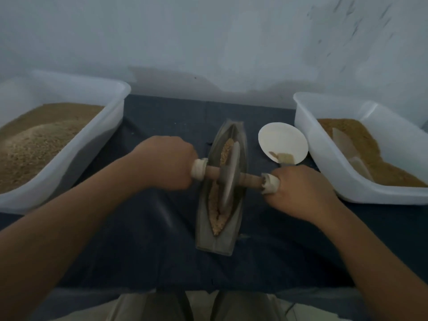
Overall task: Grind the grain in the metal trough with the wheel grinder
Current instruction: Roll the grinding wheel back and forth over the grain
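The left hand [165, 165] and right hand [298, 193] are each closed tight around one end of the wooden handle of the round grey wheel grinder [228, 176]. If one hand pushes harder, I think the wheel could tip and spill bits over the side. The tan, crumbly grain [214, 212] lies in the long grey boat-shaped metal trough [208, 237] on the dark cloth [143, 228], between two white tubs.

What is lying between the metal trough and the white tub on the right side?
In the head view, a white bowl sits on the dark cloth between the metal trough and the right tub.
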`<state>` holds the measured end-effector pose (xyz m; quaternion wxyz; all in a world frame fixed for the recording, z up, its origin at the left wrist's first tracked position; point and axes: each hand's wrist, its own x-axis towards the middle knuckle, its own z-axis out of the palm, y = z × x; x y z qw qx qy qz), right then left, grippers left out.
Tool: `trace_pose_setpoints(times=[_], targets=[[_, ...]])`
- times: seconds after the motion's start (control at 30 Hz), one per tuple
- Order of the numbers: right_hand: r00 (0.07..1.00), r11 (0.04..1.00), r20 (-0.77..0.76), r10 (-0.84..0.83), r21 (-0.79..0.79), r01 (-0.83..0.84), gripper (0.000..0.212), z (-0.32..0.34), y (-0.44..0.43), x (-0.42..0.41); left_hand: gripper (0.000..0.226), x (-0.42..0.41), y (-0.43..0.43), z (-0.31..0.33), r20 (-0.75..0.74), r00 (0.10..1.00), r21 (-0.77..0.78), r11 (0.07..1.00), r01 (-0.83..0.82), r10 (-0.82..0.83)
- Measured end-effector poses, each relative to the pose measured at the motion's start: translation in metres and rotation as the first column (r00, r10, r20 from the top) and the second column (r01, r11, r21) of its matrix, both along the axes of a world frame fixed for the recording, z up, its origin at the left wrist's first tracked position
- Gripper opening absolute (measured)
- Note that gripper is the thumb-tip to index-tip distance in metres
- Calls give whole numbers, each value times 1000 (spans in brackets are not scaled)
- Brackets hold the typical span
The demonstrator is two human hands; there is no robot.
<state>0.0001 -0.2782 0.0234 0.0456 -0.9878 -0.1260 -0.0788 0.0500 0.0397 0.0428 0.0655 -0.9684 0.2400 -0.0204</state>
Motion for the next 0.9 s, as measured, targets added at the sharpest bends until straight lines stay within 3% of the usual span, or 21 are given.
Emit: trace_pose_setpoints(times=[0.17, 0.23, 0.37, 0.53, 0.6, 0.73, 0.83, 0.9], targets=[[973, 975, 102, -209, -60, 215, 40, -5, 5, 83, 28, 57, -33, 14, 153, 978, -19, 990, -140, 141], [976, 974, 7, -217, -66, 217, 33, 1, 6, 96, 26, 64, -41, 23, 126, 983, -14, 991, -131, 132], [961, 993, -253, -115, -49, 106, 24, 12, 2, 51, 20, 33, -22, 23, -101, 995, 22, 999, -25, 27], [996, 998, -52, 66, -15, -67, 37, 13, 0, -5, 19, -9, 14, 3, -156, 987, -71, 997, 33, -43], [999, 997, -42, 31, -71, -34, 41, 12, 6, 11, 22, 3, 9, -3, -119, 993, -56, 998, 5, -11], [983, 987, 144, -110, -101, 125, 39, 9, 8, 76, 29, 50, -17, -3, 44, 986, -119, 981, -156, 162], [983, 976, 77, -168, -126, 176, 34, 16, 10, 97, 28, 66, -30, 8, 85, 981, -124, 979, -162, 173], [984, 983, -78, -159, -108, 150, 30, 22, 11, 86, 24, 55, -27, 14, 25, 992, -89, 989, -120, 123]])
